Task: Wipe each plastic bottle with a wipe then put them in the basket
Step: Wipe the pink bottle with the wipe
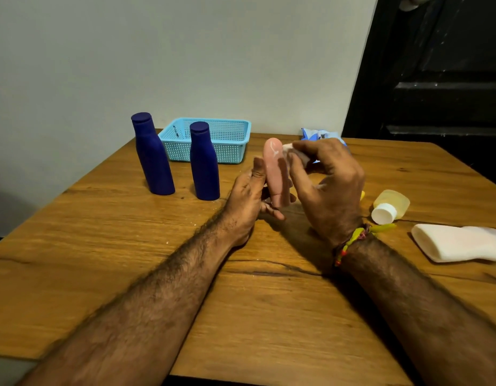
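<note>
Wiping the pink bottle [274, 174] in front of the blue basket [206, 140].
Left hand [248, 199] pinches its lower end upright; right hand [325, 179] fingers press a white wipe [292, 151] against its top. 2 blue bottles [153, 157] stand before the basket.

Two upright blue bottles [180, 160] before the basket [233, 140]; bare table [102, 246] at left.

Pink bottle [274, 171], two blue bottles [153, 157], light-blue perforated basket [230, 140].

Grained wood table [102, 260]; perforated plastic basket [230, 151]; matt, probably plastic bottles [155, 162].
</note>
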